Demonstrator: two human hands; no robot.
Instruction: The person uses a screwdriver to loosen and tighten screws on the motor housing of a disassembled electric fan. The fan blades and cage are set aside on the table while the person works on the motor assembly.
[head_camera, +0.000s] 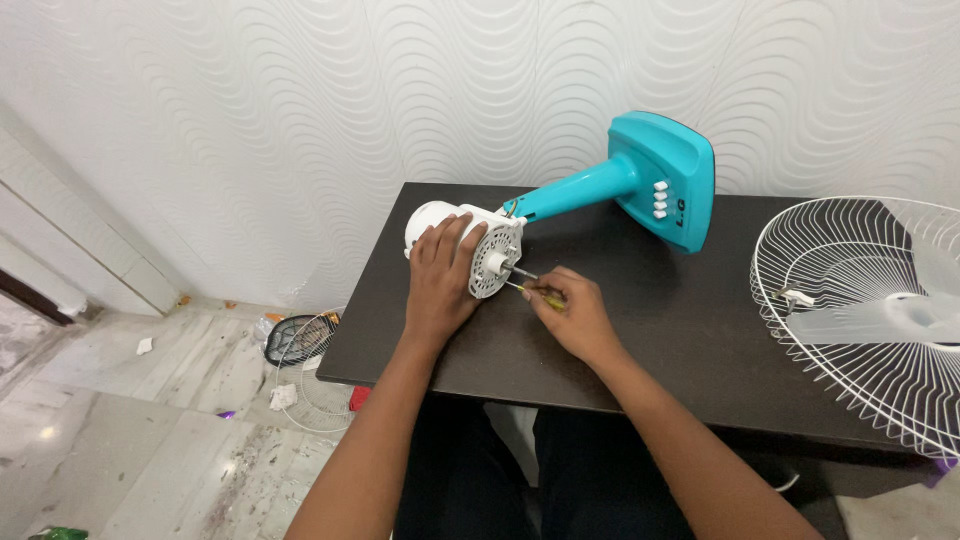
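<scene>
R hand: fingers curled tight, pinching a small screwdriver w/ a yellowish handle; only a bit of handle shows past the fingertips. Shaft is thin, runs up-left from the hand twd the round white front plate of the fan motor housing. Tip sits at or just beside the plate's lower right edge, near the short centre shaft — prob touching, but too small to tell for sure.

L hand: fingers spread fairly wide and laid flat over the top of the motor housing, fingertips at the plate's rim, palm pressing down on the white shell. Nothing gripped inside the hand; it rests on the housing.

Fan lies on its side on the dark table. Long axis runs diag: white motor head at lower left, teal neck rising up-right to the teal base, which stands tilted on edge near the wall w/ white buttons facing the camera. Plate faces right-down, twd the R hand.

Far right on the table: white wire guard w/ translucent blades lying in it, well apart from both hands. On the floor at left, another wire guard among litter.
</scene>
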